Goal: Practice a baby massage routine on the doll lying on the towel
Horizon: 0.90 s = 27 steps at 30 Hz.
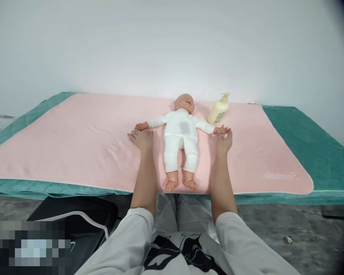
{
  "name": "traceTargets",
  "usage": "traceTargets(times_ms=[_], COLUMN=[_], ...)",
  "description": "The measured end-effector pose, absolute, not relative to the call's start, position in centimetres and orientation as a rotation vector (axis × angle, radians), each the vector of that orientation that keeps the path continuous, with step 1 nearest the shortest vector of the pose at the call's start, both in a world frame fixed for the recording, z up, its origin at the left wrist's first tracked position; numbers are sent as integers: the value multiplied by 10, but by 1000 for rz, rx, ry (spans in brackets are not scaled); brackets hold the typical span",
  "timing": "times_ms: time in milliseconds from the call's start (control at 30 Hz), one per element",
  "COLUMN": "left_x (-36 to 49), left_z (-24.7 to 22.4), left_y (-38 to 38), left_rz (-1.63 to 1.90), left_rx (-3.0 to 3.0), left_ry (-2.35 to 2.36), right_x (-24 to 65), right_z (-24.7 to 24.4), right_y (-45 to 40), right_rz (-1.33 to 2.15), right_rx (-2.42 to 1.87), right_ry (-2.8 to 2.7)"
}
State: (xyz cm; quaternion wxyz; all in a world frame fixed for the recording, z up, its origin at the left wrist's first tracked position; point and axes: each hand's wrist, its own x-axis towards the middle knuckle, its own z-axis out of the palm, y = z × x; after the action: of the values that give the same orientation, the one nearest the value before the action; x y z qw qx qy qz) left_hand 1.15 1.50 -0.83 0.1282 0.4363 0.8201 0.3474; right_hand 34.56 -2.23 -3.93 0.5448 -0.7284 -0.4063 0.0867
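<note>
A baby doll (181,128) in a white fabric suit lies on its back on the pink mat (88,141), arms stretched sideways and feet toward me. My left hand (143,140) is at the doll's hand on the left, closed lightly around it with the outer fingers spread. On the other side, my right hand (224,143) pinches the doll's other hand (222,130) between thumb and fingers. A cream pump bottle (218,110) with dark lettering stands just beyond the doll's arm on the right.
The pink mat covers a teal padded table (309,145) set against a white wall (172,46). Below its near edge at left are a black case-like object (88,214) and a white cable (83,217). A small scrap (287,240) lies on the grey floor.
</note>
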Motion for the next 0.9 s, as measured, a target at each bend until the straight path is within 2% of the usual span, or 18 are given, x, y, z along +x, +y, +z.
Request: traceTargets(times_ms=[133, 233, 500, 733, 900], left_x=[30, 47, 66, 68, 68], left_z=[-10, -8, -6, 4, 17], left_y=[24, 37, 76, 76, 74], left_rz=[1505, 1689, 1528, 1617, 1593], left_rx=[1212, 1132, 1121, 1267, 1506], left_ry=[1946, 1837, 2179, 2114, 2033], right_x=[322, 305, 288, 289, 294], right_z=[-25, -18, -13, -14, -22], right_y=[-15, -4, 32, 52, 74], right_rz=[316, 260, 57, 17, 10], right_rx=[-1500, -1399, -1358, -1570, -1497], right_ry=[-959, -1020, -1088, -1191, -1211])
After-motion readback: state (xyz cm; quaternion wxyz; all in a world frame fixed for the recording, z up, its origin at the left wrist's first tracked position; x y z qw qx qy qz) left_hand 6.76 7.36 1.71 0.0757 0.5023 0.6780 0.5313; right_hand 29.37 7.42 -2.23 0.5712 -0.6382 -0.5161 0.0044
